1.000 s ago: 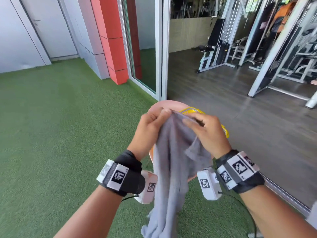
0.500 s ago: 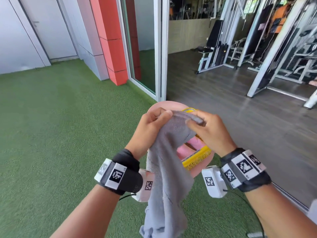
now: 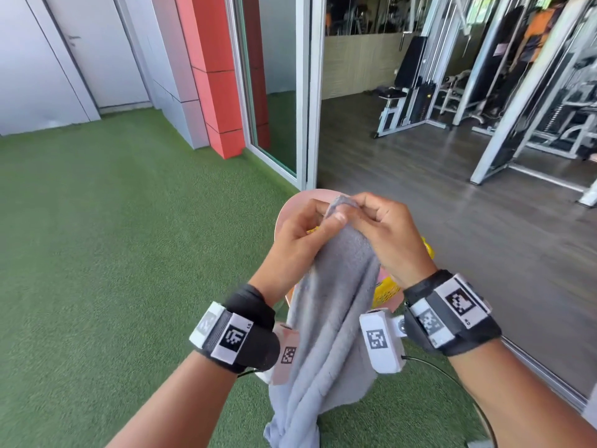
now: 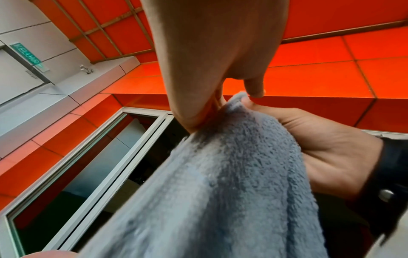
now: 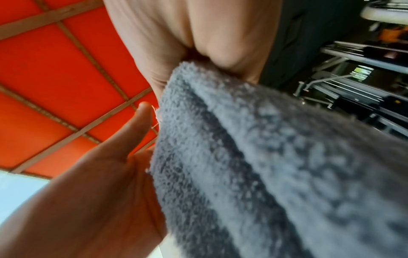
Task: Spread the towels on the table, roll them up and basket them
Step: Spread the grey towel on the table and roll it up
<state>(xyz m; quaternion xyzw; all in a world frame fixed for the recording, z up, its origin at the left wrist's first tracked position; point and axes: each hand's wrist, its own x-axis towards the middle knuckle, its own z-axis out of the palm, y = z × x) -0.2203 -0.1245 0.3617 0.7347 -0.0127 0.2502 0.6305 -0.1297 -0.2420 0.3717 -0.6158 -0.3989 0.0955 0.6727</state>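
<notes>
Both hands, left hand (image 3: pixel 300 240) & right hand (image 3: pixel 384 234), pinch the top edge of the grey towel (image 3: pixel 329 318), which hangs bunched above the pink table (image 3: pixel 290 205) w/ yellow basket (image 3: pixel 387 292); risk: pinches so close together it may not open flat.

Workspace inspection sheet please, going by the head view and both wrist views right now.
Surface: pink round table, mostly hidden behind the hands.
Job's things: grey towel hanging bunched, top edge held up; yellow basket on the table.
Clutter: nothing seen.
Grips: left hand and right hand both pinch the towel's top edge, close together.
Cables: black cable trailing from the right wrist camera.
Surroundings: green turf, red pillar, gym machines.
</notes>
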